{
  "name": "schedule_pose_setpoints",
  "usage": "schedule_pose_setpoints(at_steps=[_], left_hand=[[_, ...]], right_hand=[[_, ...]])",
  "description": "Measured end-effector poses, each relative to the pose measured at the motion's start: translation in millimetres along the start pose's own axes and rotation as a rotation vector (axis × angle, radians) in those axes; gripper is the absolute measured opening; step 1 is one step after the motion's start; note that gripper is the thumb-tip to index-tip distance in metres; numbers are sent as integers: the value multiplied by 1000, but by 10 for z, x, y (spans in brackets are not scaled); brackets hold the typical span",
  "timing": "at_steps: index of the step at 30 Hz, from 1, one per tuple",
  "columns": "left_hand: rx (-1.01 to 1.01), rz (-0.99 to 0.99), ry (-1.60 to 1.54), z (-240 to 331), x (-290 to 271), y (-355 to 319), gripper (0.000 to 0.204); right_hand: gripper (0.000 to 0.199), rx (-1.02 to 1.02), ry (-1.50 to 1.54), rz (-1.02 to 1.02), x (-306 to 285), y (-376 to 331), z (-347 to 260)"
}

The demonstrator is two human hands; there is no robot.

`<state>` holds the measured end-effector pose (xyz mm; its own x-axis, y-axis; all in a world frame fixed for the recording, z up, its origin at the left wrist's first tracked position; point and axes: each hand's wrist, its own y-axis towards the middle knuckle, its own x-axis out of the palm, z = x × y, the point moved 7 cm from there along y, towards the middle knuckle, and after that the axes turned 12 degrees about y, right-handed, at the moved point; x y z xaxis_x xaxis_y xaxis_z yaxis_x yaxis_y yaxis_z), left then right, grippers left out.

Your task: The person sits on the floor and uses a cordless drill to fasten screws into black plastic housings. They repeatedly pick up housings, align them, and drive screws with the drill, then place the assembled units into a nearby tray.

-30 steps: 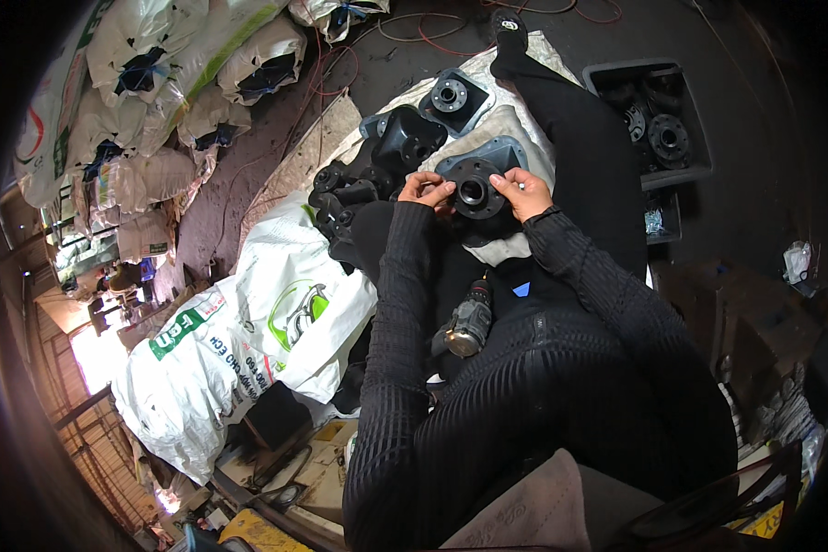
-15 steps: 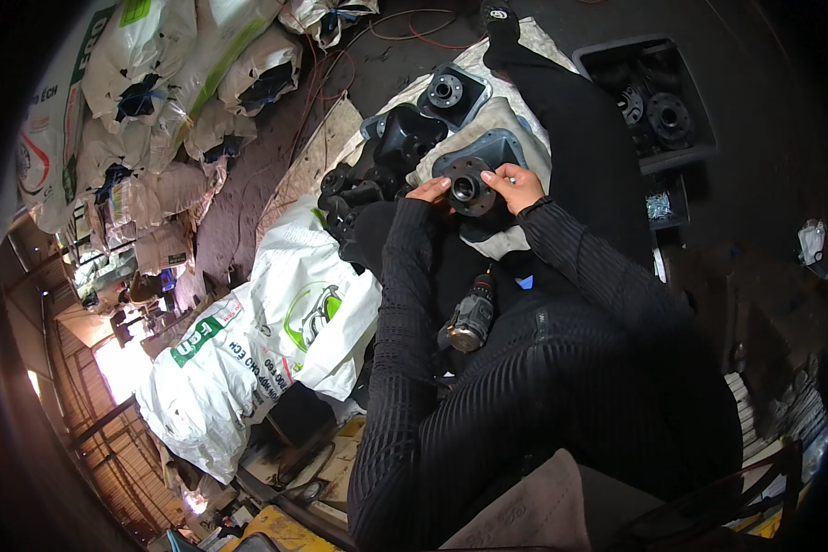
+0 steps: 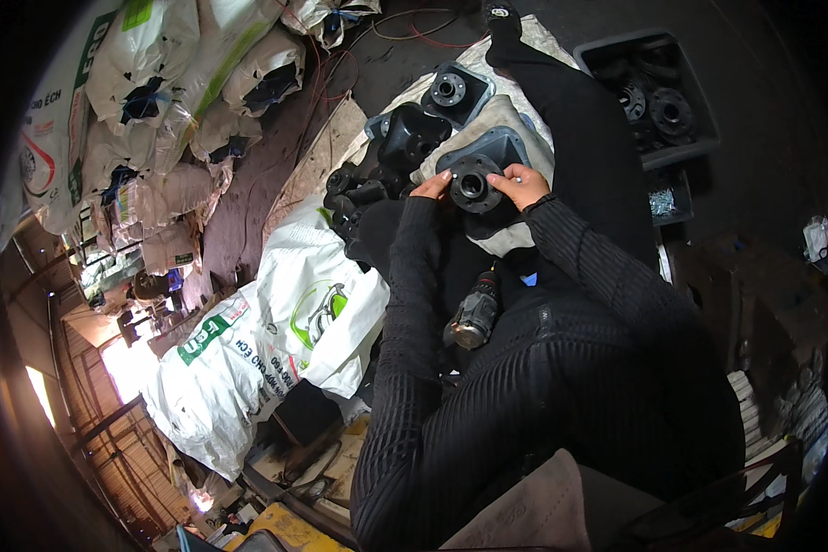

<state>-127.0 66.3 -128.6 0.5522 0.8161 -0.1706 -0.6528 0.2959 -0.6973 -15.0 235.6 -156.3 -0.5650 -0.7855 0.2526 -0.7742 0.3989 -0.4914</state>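
A round black flange (image 3: 475, 185) with a raised hollow centre and holes around its rim sits over a dark grey housing (image 3: 501, 145). My left hand (image 3: 432, 186) touches the flange's left edge with closed fingers. At its right edge is my right hand (image 3: 523, 188), thumb against the rim and fingers bent. A tiny light spot shows by the right fingers; I cannot make out what it is. A power drill (image 3: 476, 313) lies on my lap below the hands, its bit pointing toward them.
Another housing with a flange (image 3: 451, 90) and several black parts (image 3: 403, 136) lie ahead on pale sheeting. To the right are a grey bin of flanges (image 3: 708, 147) and a small tray of screws (image 3: 664, 204). A white sack (image 3: 267, 331) lies left; several stuffed sacks (image 3: 147, 74) stand beyond.
The view has shifted slightly. Both hands stay at the flange; the right thumb has slid a little toward the rim. The drill and the surrounding parts rest as before.
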Motion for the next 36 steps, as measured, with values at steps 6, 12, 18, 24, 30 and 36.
schedule_pose_setpoints(at_steps=[6, 12, 18, 24, 30, 36], left_hand=[[40, 75, 91, 106, 138, -116, 44], [144, 94, 142, 102, 125, -74, 43], [219, 170, 214, 275, -92, -378, 46], [287, -361, 1180, 103, -254, -2111, 68], [293, -73, 1491, -313, 99, -2080, 88], [493, -61, 1171, 227, -295, -1791, 58]], right_hand=[[30, 6, -141, 44, -68, -11, 37], [33, 55, -122, 6, -92, 47, 181], [42, 56, -242, -1, -117, 100, 208], [40, 41, -277, 43, -120, 41, 143], [39, 90, -289, 29, -115, 21, 129], [40, 40, -293, 37, -125, 19, 107]])
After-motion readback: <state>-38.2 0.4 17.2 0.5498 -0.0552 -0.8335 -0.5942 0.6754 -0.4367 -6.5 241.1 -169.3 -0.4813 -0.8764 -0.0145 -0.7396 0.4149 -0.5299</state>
